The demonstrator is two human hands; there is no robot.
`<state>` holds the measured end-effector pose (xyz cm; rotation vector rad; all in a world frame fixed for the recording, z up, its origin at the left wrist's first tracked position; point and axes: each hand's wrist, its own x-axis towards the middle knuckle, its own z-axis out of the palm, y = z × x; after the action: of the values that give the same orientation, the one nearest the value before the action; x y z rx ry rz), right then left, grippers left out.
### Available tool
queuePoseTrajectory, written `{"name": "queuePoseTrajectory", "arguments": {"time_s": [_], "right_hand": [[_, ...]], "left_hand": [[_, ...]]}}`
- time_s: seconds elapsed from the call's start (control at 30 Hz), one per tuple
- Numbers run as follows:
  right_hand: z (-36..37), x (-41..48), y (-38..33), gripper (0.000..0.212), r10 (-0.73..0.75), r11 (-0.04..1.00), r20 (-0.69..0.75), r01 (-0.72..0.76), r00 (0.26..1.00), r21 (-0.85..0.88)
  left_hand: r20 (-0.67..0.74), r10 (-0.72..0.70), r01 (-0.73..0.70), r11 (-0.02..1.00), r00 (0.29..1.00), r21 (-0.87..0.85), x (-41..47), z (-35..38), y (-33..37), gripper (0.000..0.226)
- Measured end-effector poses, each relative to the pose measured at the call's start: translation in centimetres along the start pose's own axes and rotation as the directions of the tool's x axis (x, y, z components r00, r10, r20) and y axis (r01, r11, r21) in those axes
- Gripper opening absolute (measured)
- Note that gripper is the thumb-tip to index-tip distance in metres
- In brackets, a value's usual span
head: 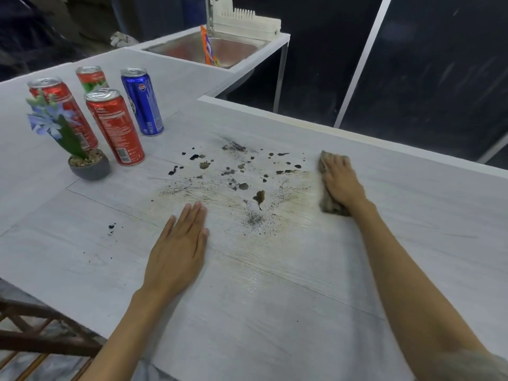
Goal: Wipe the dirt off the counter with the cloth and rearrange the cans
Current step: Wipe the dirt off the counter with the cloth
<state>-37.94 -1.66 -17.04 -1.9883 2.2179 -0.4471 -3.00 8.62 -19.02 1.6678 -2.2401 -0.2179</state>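
Dark dirt (pixel 236 182), in specks and brown smears, covers the middle of the pale grey counter (pixel 275 284). My right hand (pixel 341 180) presses flat on a brownish cloth (pixel 330 204) at the right edge of the dirt. My left hand (pixel 178 248) rests flat on the counter, fingers straight, at the dirt's near left edge. Several cans stand at the far left: a red can (pixel 116 127) in front, a blue can (pixel 143 101) to its right, a second red can (pixel 64 111) behind the plant, and a red and green can (pixel 92 78) at the back.
A small potted plant (pixel 88 165) with blue flowers stands in front of the cans. A steel sink (pixel 231 48) with an orange packet (pixel 209 48) and a white rack (pixel 247 23) lies at the back. A wooden chair (pixel 41 334) is at the lower left.
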Motion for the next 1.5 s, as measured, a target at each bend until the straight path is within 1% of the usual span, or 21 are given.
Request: {"name": "queuePoseTrajectory", "arguments": {"time_s": [0.07, 0.17, 0.3, 0.37, 0.43, 0.5, 0.53, 0.6, 0.7, 0.77, 0.83, 0.87, 0.93, 1.0, 1.03, 1.1, 1.2, 1.27, 1.33, 1.4, 1.5], "right_hand": [[1.8, 1.9, -4.2, 0.050, -0.054, 0.998, 0.028, 0.053, 0.998, 0.029], [3.7, 0.4, -8.9, 0.053, -0.226, 0.974, 0.091, 0.222, 0.970, 0.047], [2.9, -4.8, -6.1, 0.052, -0.495, 0.867, 0.132, 0.479, 0.859, 0.138], [1.5, -4.6, -2.5, 0.054, -0.454, 0.888, 0.109, 0.438, 0.884, 0.139], [0.4, -2.0, 0.3, 0.052, -0.281, 0.958, 0.115, 0.270, 0.953, 0.101], [0.1, 1.0, 0.2, 0.053, -0.140, 0.990, 0.096, 0.136, 0.985, 0.043], [0.5, 2.1, -1.1, 0.053, -0.125, 0.992, 0.084, 0.123, 0.989, 0.032], [2.1, 2.7, -5.2, 0.054, -0.161, 0.986, 0.096, 0.156, 0.982, 0.057], [4.2, -0.9, -9.8, 0.054, -0.343, 0.939, 0.125, 0.336, 0.931, 0.072], [4.1, -4.3, -9.2, 0.055, -0.476, 0.880, 0.139, 0.469, 0.868, 0.083], [3.4, -6.4, -6.4, 0.056, -0.526, 0.850, 0.121, 0.514, 0.842, 0.119], [2.7, -6.3, -4.7, 0.055, -0.496, 0.867, 0.112, 0.485, 0.861, 0.115], [1.4, -4.5, -1.8, 0.053, -0.330, 0.943, 0.119, 0.322, 0.937, 0.080], [0.7, -2.1, -1.7, 0.053, -0.158, 0.987, 0.123, 0.156, 0.980, 0.022], [0.9, -1.2, -2.9, 0.053, -0.127, 0.992, 0.121, 0.127, 0.985, 0.012], [2.2, -1.0, -6.9, 0.053, -0.169, 0.985, 0.130, 0.165, 0.977, 0.043], [4.3, -5.0, -11.2, 0.053, -0.357, 0.934, 0.130, 0.351, 0.925, 0.071], [4.2, -8.8, -10.4, 0.054, -0.496, 0.869, 0.133, 0.488, 0.858, 0.085], [3.2, -11.3, -7.4, 0.055, -0.549, 0.834, 0.125, 0.534, 0.826, 0.139], [1.5, -11.0, -3.7, 0.054, -0.459, 0.886, 0.118, 0.442, 0.881, 0.142], [0.0, -7.4, -1.3, 0.052, -0.141, 0.990, 0.121, 0.137, 0.983, 0.042]], "left_hand": [[0.003, -0.010, 0.010, 1.000, 1.000, 0.001, 0.1, 0.1, -0.1, 0.052], [0.012, -0.018, 0.018, 1.000, 1.000, -0.002, 0.2, 0.0, -0.1, 0.051], [0.013, -0.014, 0.013, 1.000, 1.000, 0.015, 0.3, -0.1, -0.1, 0.058], [0.014, -0.009, 0.009, 1.000, 1.000, 0.016, 0.2, -0.1, -0.1, 0.061], [0.013, -0.012, 0.012, 1.000, 1.000, 0.006, 0.2, -0.1, -0.1, 0.061], [0.010, -0.011, 0.011, 1.000, 1.000, 0.006, 0.2, 0.0, -0.1, 0.060], [0.008, -0.011, 0.011, 1.000, 1.000, 0.010, 0.2, 0.1, -0.1, 0.058], [0.009, -0.012, 0.012, 1.000, 1.000, 0.018, 0.3, 0.2, -0.3, 0.052], [0.004, -0.009, 0.009, 1.000, 1.000, 0.018, 0.3, 0.3, -0.3, 0.053], [-0.001, -0.007, 0.007, 1.000, 1.000, 0.018, 0.3, 0.2, -0.3, 0.055], [-0.005, -0.004, 0.004, 1.000, 1.000, 0.017, 0.2, 0.2, -0.4, 0.052], [-0.008, -0.005, 0.006, 1.000, 1.000, 0.015, 0.2, 0.3, -0.4, 0.052], [-0.009, -0.007, 0.007, 1.000, 1.000, 0.013, 0.2, 0.2, -0.4, 0.052], [-0.010, -0.006, 0.006, 1.000, 1.000, 0.025, 0.2, 0.3, -0.3, 0.052], [-0.011, -0.005, 0.005, 1.000, 1.000, 0.026, 0.2, 0.2, -0.2, 0.052], [-0.006, -0.003, 0.003, 1.000, 1.000, 0.020, 0.3, 0.2, -0.2, 0.051], [-0.004, 0.000, 0.000, 1.000, 1.000, 0.025, 0.2, 0.1, -0.2, 0.051], [-0.009, 0.001, -0.001, 1.000, 1.000, 0.030, 0.2, 0.1, -0.3, 0.051], [-0.009, 0.004, -0.004, 1.000, 1.000, 0.027, 0.2, 0.1, -0.3, 0.051], [-0.009, 0.010, -0.009, 1.000, 1.000, 0.029, 0.1, 0.1, -0.3, 0.051], [-0.008, 0.011, -0.011, 1.000, 1.000, 0.029, 0.1, 0.1, -0.3, 0.051]]}}
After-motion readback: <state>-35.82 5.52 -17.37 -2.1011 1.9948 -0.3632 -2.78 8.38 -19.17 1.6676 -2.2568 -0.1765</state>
